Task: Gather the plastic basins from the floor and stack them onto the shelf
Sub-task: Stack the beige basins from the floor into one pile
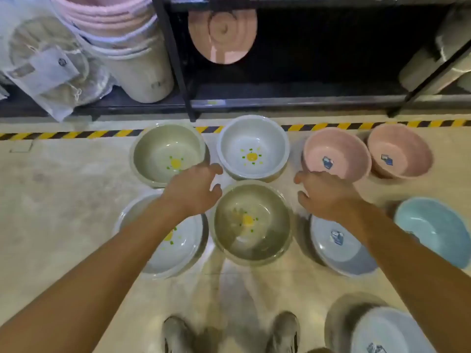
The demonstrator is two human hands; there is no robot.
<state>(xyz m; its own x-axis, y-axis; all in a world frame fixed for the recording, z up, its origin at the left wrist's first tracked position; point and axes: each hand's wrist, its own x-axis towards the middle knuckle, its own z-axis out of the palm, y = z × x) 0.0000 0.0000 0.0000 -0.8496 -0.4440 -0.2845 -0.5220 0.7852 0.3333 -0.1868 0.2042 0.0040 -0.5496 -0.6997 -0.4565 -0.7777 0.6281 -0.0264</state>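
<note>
Both hands reach forward and down with the arms stretched, the left hand (193, 190) and the right hand (328, 197) spread apart on the two sides of the olive basin (252, 221) that lies between them on the floor (63, 200). Each hand is half open, fingers curled and thumb turned inward, and holds nothing; I judge they are set this wide to take the basin by its rim from both sides.

Beyond the hands stands the shelf (293, 103), its lowest board mostly free, which is probably where the stack must go. Only a pink basin (222, 31) leans there on its side.

The other basins lie mouth up and separate on the floor, so each can be lifted alone. Just ahead of the left hand are a green basin (167, 154) and a white basin (253, 147); under the left forearm is a pale blue basin (175, 240). Ahead of the right hand are two pink basins (336, 155); below its wrist is a blue basin (339, 244).
</note>
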